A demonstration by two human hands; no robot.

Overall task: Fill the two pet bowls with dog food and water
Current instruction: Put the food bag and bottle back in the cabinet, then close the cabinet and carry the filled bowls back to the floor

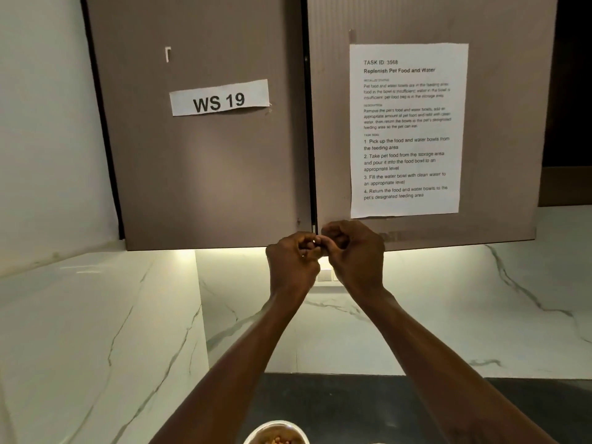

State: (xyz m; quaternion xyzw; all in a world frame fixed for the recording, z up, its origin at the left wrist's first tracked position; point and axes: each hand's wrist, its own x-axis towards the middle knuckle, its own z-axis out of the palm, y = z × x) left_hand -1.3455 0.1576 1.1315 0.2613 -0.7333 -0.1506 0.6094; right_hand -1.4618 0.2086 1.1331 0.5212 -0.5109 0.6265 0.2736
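1. Nearest, at the bottom edge below and between both forearms: a metal bowl (pixel 276 433), only its far rim in view, with brown kibble (pixel 278 439) inside. It sits on a dark countertop (pixel 368 408). Second bowl not in view.
2. Both bare forearms rise from the lower corners and converge up toward the cabinet's bottom edge.
3. Left hand (pixel 293 262): fingers curled in, tips pinched at the lower corner of the left cabinet door (pixel 205 155), right by the seam. Whether it grips the door edge or only touches it, cannot tell.
4. Right hand (pixel 352 251): curled likewise, knuckles up, fingertips meeting those of the left hand at the seam, at the lower corner of the right cabinet door (pixel 499 123). Grip unclear too.
5. Behind the hands: a white switch plate (pixel 326 277) on the marble backsplash (pixel 448 315), lit by an under-cabinet strip.
6. Above the left hand: a paper label (pixel 219 97) reading "WS 19".
7. Above the right hand: a printed task sheet (pixel 407 129) headed "Replenish Pet Food and Water".
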